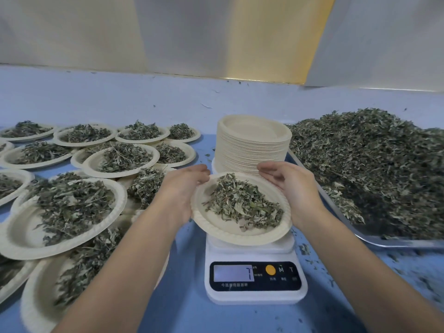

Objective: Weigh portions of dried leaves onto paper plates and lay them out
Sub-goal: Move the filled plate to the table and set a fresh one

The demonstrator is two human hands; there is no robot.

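A paper plate [211, 222] heaped with dried leaves [242, 203] sits tilted just above the white kitchen scale [254, 292]. My left hand [182, 188] grips its left rim and my right hand [290, 186] grips its right rim. The scale's display shows a 7. A tall stack of empty paper plates [252, 143] stands right behind the held plate. A large heap of loose dried leaves [374, 159] fills a metal tray [394, 242] at the right.
Several filled paper plates [69, 207] cover the blue table [182, 308] at the left, some overlapping. Leaf crumbs lie scattered on the table right of the scale. A pale wall runs along the back.
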